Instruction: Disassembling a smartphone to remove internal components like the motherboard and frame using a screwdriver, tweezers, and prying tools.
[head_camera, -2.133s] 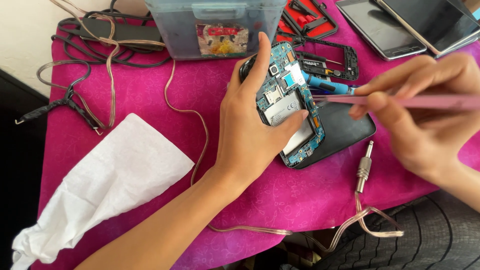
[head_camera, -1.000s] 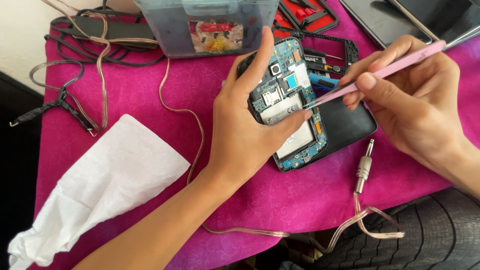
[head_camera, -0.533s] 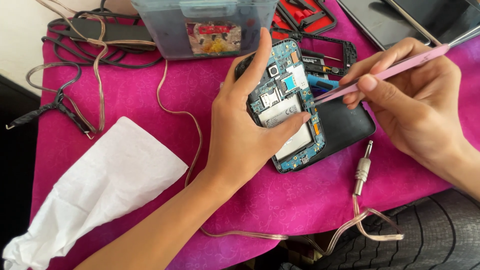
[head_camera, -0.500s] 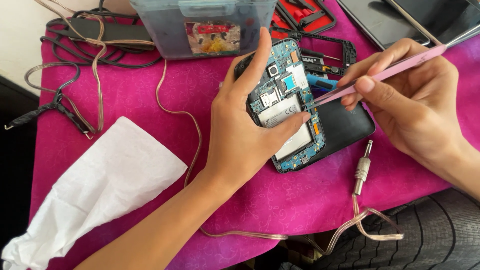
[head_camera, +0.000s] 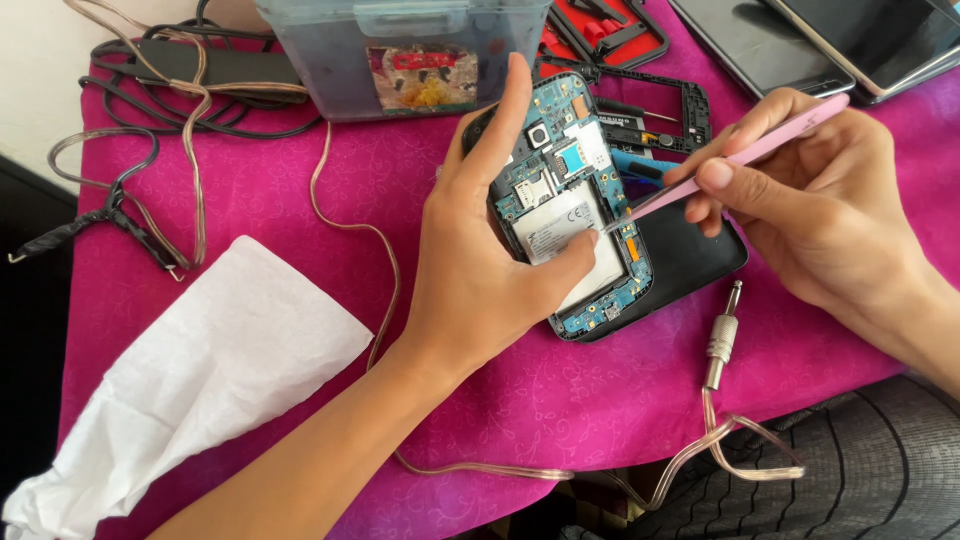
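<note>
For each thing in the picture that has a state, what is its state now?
Opened phone: circuit board exposed, held by left hand.
Pink tweezers: held in right hand, tip on the board.
Back cover: off, lying beneath.
Audio plug: unplugged.
White tissue: crumpled, flat.

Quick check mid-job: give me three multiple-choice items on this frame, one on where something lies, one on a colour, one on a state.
1. Where does the crumpled white tissue sheet lie?
A. On the phones at top right
B. On the magenta cloth, left of the left hand
C. Inside the grey plastic box

2. What colour is the slim tweezer tool in the right hand?
A. Pink
B. Black
C. Green

3. What state is the opened phone with the blue circuit board in?
A. Closed, screen up
B. Lying untouched
C. Back off, board exposed, gripped by the left hand

Answers: 1 B, the sheet lies at lower left on the cloth. 2 A, its shaft is pale pink. 3 C, chips and card slots are bare between thumb and fingers.
</note>
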